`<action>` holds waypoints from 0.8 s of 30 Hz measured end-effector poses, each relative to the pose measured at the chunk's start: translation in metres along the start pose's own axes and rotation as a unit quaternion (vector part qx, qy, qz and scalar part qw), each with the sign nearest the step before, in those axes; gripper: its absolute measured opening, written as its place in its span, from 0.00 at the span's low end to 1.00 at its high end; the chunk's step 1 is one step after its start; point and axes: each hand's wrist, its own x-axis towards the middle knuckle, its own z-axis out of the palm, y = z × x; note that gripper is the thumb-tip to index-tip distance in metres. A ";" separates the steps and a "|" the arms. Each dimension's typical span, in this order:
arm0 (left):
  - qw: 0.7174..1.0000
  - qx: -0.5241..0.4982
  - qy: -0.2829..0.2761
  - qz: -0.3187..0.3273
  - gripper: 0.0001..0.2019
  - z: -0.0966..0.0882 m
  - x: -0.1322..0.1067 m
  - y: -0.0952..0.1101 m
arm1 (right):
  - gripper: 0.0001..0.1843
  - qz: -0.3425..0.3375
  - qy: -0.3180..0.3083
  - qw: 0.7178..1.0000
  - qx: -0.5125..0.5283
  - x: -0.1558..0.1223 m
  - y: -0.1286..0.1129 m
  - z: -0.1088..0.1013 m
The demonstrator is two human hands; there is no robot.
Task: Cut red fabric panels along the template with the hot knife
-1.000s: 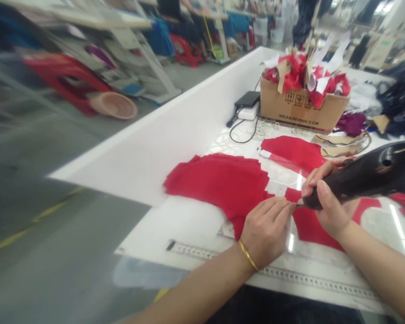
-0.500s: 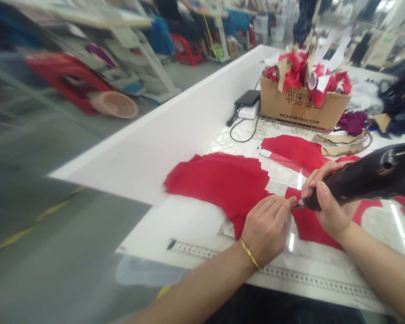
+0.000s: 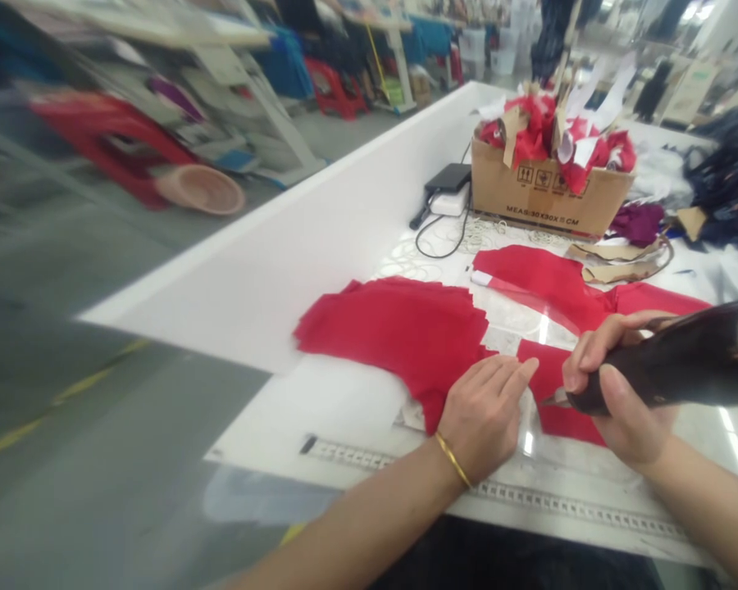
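My left hand [image 3: 485,414], with a gold bangle at the wrist, lies flat with fingers together, pressing down on red fabric [image 3: 406,332] spread on the white table [image 3: 295,254]. My right hand [image 3: 621,393] is wrapped round a black handheld tool [image 3: 682,365], whose thin metal tip touches the cloth just right of my left fingertips. More red fabric [image 3: 547,279] lies further back and under the tool.
A cardboard box [image 3: 547,197] stuffed with red and white scraps stands at the back. A black device on a white block [image 3: 448,187] with a cable sits left of it. A measuring tape [image 3: 529,496] runs along the near edge. Dark cloth [image 3: 726,184] is piled far right.
My right hand and the tool have slid a little right and toward me along the red fabric. My left hand stays pressed in about the same place.
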 end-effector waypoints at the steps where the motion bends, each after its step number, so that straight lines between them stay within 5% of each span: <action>1: 1.000 -0.001 0.000 0.000 0.23 0.000 0.000 0.000 | 0.16 -0.002 0.000 1.000 -0.002 -0.001 0.001 0.000; 17: 1.000 -0.004 0.001 -0.004 0.24 -0.001 0.000 0.000 | 0.10 -0.022 0.026 0.999 -0.013 0.000 0.003 0.000; 24: 0.999 -0.029 0.013 0.002 0.15 -0.003 0.003 0.003 | 0.15 -0.029 0.058 0.998 -0.010 0.008 0.006 -0.003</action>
